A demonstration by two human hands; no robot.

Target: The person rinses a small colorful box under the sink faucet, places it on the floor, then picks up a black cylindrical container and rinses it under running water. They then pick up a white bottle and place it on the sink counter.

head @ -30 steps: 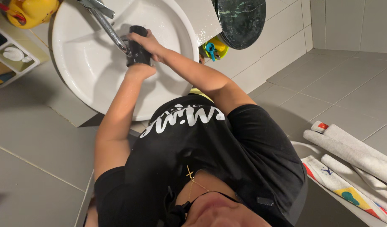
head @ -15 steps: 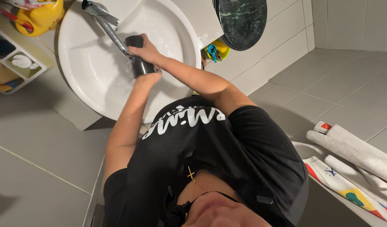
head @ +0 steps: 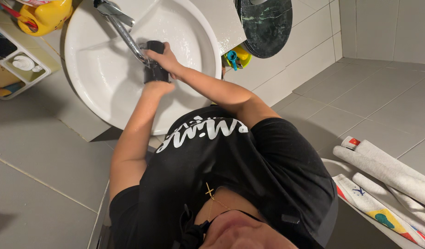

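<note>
I see both hands on a black cup [head: 155,62] under the tap [head: 124,30] — right hand [head: 164,57] grasping its side, left hand [head: 154,87] clasping its base — over the white basin [head: 97,87].

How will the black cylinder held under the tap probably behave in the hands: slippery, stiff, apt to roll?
The black cylinder is probably slippery: it sits under the tap in a wet basin. It looks stiff: no dent shows between the left hand and right hand. Its round body would likely roll if laid down.
</note>
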